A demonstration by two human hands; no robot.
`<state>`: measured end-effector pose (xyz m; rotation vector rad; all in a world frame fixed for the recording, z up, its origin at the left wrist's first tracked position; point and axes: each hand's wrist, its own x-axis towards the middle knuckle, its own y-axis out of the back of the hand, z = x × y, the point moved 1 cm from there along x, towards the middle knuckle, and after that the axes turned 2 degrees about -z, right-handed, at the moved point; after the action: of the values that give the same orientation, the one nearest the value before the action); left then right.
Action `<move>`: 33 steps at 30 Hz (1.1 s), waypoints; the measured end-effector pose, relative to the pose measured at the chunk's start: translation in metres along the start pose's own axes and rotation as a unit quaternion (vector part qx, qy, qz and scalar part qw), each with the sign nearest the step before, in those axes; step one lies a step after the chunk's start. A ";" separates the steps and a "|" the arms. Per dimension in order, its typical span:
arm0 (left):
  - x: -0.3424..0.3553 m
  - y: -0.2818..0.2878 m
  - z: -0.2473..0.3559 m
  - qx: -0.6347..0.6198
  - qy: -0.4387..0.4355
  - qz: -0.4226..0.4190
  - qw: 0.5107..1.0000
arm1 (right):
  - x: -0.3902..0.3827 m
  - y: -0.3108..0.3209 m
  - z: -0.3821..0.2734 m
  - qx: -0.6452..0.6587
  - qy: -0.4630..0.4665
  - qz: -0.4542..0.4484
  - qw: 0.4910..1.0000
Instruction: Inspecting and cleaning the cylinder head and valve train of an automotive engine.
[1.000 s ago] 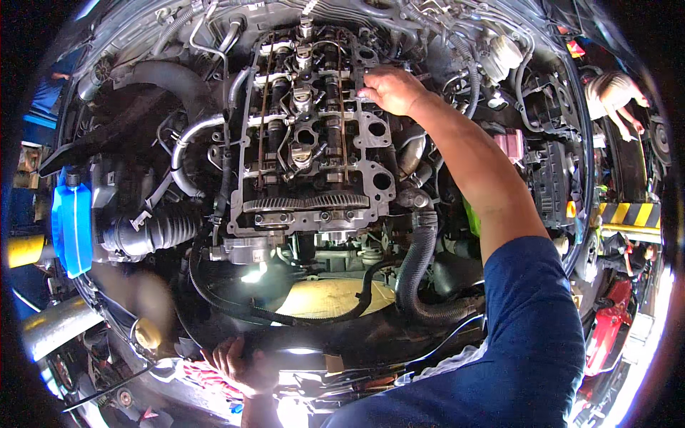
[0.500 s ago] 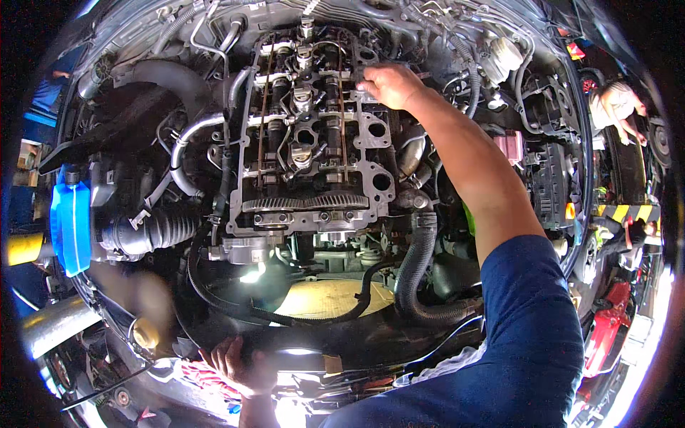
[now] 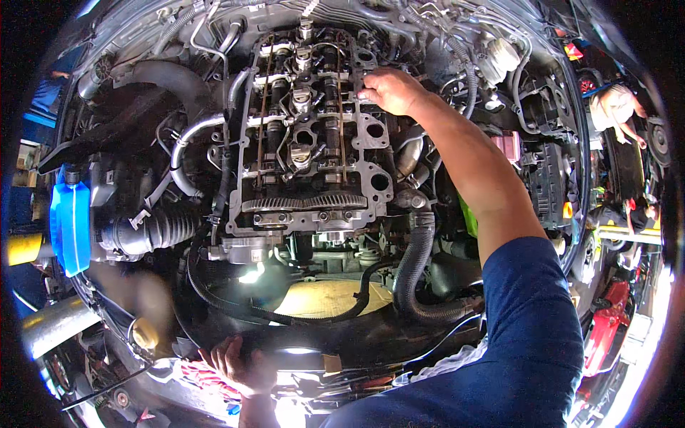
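Observation:
My right hand (image 3: 391, 90) reaches over the right side of an opened engine's cylinder head (image 3: 367, 151). Its fingers are curled together against the metal flange, beside a row of round ports; whatever they hold, if anything, is hidden. Inside the head lie two camshafts (image 3: 332, 132) with toothed gears (image 3: 335, 202) at the near end. My left hand (image 3: 239, 365) rests on the front edge of the engine bay, its fingers somewhat apart and nothing seen in them. Pinkish cloth (image 3: 203, 374) lies next to it.
A thick black hose (image 3: 421, 264) curves down right of the engine. Left stand a ribbed intake duct (image 3: 160, 230) and a blue bottle (image 3: 70, 225). A yellow panel (image 3: 332, 297) shows low in front. At the far right a person (image 3: 614, 107) stands near a red toy-like object (image 3: 606, 324).
My right hand has shifted very slightly toward me along the flange, with its fingers still curled. My left hand stays where it was.

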<state>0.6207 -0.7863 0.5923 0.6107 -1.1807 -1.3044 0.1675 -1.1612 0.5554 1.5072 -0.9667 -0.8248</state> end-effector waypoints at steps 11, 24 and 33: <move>0.000 0.000 0.001 0.021 0.002 0.015 1.000 | -0.006 0.010 -0.002 0.006 -0.089 -0.024 0.996; -0.001 0.001 -0.001 0.023 0.002 0.017 1.000 | -0.010 0.011 -0.001 0.043 -0.112 -0.052 0.991; -0.002 0.000 -0.003 -0.006 -0.003 0.009 1.000 | 0.009 0.010 0.002 0.057 -0.126 -0.047 0.989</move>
<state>0.6239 -0.7851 0.5900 0.5865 -1.1807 -1.2971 0.1683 -1.1705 0.5649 1.5815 -1.1507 -1.0623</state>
